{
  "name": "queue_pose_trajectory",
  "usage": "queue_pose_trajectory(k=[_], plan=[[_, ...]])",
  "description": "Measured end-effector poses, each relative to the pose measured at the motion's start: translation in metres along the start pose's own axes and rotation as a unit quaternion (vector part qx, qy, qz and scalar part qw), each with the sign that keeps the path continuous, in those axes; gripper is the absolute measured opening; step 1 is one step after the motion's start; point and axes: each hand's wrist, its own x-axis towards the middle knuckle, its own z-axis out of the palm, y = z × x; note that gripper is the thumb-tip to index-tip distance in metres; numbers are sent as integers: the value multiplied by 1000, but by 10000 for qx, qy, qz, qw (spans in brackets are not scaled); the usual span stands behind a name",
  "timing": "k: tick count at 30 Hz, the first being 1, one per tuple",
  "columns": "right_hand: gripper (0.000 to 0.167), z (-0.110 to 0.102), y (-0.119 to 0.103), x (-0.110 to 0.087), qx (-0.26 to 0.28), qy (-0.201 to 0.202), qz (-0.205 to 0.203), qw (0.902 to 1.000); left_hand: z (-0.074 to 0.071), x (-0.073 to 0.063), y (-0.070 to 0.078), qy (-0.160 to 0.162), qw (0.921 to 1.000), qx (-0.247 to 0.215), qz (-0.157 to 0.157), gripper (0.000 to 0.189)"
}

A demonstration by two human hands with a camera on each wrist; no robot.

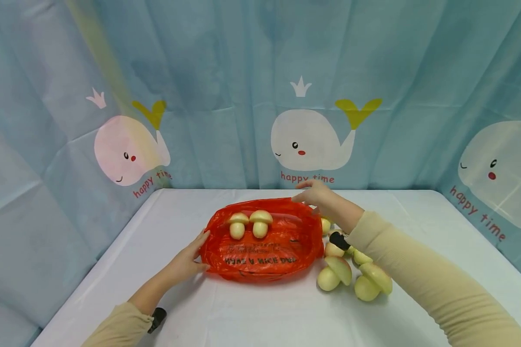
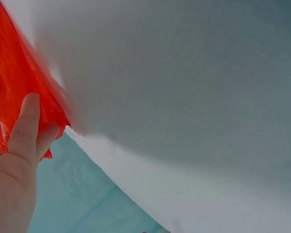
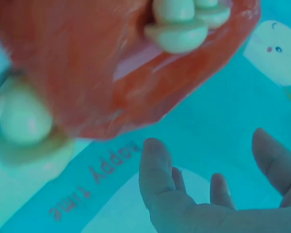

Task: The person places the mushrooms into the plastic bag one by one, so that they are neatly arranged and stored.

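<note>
Curtained booth: whale-print curtains around white table

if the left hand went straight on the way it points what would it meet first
Most likely the left side of the red plastic bag; the left hand has its fingers against or very near it, contact being hard to judge.
</note>
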Motion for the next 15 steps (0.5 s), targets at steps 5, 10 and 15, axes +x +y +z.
queue_pose_trajectory(k=[5, 10, 15], plan=[[56, -21, 5, -4, -247, -7, -165, 9996, 1, 0, -1, -4, 10000, -8, 42, 84], [57, -40, 16, -4, -571, -143, -403, 9975, 1, 0, -2, -8, 10000, -21, 82, 83], [56, -54, 34, -1, -837, -151, -841, 9928, 0, 1, -2, 0, 9999, -10, 112, 84]])
